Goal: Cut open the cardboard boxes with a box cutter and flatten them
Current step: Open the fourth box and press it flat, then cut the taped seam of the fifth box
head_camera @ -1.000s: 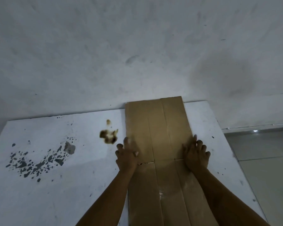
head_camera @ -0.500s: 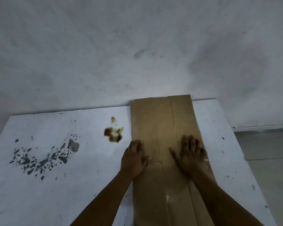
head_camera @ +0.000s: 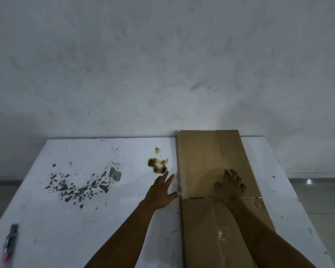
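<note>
A flattened brown cardboard box (head_camera: 207, 155) lies lengthwise on the right half of the white table (head_camera: 85, 229), its far end against the wall. My right hand (head_camera: 229, 185) presses palm down on the middle of the cardboard, fingers spread. My left hand (head_camera: 161, 190) hovers just left of the cardboard's left edge, fingers apart and holding nothing, its thumb close to the edge. A dark box cutter (head_camera: 9, 245) with red markings lies near the table's front left corner, far from both hands.
The table top carries a patch of dark paint specks (head_camera: 81, 185) at centre left and a brown stain (head_camera: 158, 164) beside the cardboard. A grey wall (head_camera: 162, 64) stands directly behind the table. Tiled floor (head_camera: 321, 200) shows past the table's right edge.
My left hand has come off the cardboard and moved left of its edge. My right hand slid from the right edge toward the middle. The view has swung left, showing the box cutter.
</note>
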The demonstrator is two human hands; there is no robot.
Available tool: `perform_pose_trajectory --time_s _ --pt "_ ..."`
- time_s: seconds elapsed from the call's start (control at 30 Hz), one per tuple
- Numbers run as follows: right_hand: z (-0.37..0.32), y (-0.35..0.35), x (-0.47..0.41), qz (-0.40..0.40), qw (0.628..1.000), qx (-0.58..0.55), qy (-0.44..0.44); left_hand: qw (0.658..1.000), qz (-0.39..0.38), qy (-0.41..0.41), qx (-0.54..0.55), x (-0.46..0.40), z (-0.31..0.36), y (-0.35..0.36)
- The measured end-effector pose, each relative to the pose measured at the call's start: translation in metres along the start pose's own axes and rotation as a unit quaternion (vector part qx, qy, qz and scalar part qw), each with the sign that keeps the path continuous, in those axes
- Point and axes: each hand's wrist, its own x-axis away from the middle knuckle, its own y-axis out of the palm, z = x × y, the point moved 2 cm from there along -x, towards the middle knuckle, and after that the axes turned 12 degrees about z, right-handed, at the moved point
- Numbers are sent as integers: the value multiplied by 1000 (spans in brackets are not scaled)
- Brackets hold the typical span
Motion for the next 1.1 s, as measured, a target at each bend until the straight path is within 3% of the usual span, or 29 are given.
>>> perform_pose_trajectory --time_s 0.2,0.4,0.63,1.1 --pt "-122 -2 66 19 992 -71 -101 990 102 -79 61 60 -93 -67" --pt "-271 16 161 53 968 -173 -171 975 174 -103 91 140 -220 -140" --pt "-426 56 262 15 935 -226 -272 944 253 -167 127 243 -351 -204" --pt "-653 144 345 -66 878 -280 -383 888 298 -299 182 292 -540 -244"
